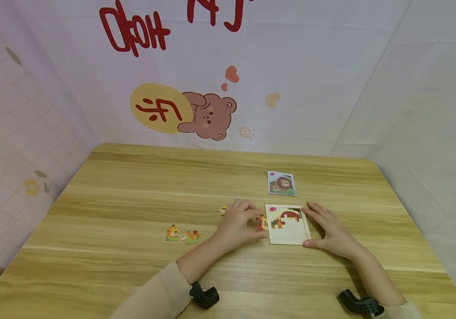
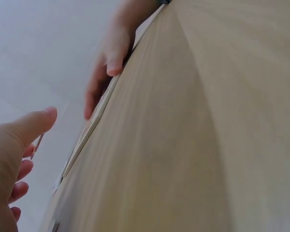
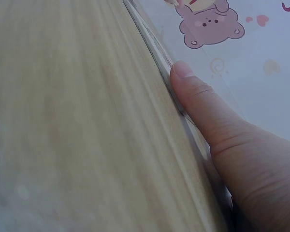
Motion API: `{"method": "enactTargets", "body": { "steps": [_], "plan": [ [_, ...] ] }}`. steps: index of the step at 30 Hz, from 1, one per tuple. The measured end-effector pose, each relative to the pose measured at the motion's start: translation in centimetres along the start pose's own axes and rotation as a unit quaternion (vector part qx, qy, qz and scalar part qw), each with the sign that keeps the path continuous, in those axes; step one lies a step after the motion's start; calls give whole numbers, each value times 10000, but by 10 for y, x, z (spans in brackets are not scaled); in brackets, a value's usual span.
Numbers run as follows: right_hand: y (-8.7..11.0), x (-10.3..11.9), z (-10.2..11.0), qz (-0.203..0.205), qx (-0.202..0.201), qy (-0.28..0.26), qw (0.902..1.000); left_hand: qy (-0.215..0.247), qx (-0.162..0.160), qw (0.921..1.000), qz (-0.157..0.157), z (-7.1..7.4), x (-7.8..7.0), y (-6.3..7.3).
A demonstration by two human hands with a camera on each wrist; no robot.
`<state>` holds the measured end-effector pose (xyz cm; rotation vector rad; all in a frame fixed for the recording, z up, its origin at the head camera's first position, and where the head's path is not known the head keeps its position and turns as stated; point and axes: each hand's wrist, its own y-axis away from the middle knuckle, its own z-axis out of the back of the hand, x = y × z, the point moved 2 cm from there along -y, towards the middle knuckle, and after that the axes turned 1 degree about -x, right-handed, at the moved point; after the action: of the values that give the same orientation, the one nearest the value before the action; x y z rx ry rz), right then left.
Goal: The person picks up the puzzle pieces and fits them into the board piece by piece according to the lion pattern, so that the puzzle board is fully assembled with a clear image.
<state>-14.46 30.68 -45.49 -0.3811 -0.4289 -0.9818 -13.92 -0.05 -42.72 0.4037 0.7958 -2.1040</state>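
My left hand (image 1: 233, 226) pinches a jigsaw piece (image 1: 262, 223) with a yellow animal face on reddish brown, at the left edge of the puzzle board (image 1: 293, 237). The left wrist view shows this piece (image 2: 37, 146) edge-on by the thumb. The square, pale-rimmed board lies flat, with several pieces fitted in its upper part and bare wood below. My right hand (image 1: 333, 232) rests along the board's right side, index fingertip near the upper corner and thumb by the lower one. In the right wrist view its straight thumb (image 3: 198, 99) presses at the board's rim.
Behind the board lies a picture card (image 1: 282, 184) with a lion. Loose jigsaw pieces lie to the left: a giraffe-coloured one (image 1: 172, 233), an orange and green one (image 1: 192, 237), and a small one (image 1: 223, 210) partly behind the left hand. A printed cloth (image 1: 291, 128) hangs behind the wooden table (image 1: 124, 186).
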Motion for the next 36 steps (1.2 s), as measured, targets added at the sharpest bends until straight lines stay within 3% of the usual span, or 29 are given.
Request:
{"method": "enactTargets", "body": {
  "steps": [15,28,36],
  "plan": [
    [0,-1,0,-11,-13,65,10000,-934,295,9949,232,-40,-25,-28],
    [0,-2,0,-26,17,15,10000,-1034,591,9896,809,-65,-30,-42],
    [0,-1,-1,58,-30,55,10000,-1156,607,9869,953,-67,-31,-43]
  ]
}}
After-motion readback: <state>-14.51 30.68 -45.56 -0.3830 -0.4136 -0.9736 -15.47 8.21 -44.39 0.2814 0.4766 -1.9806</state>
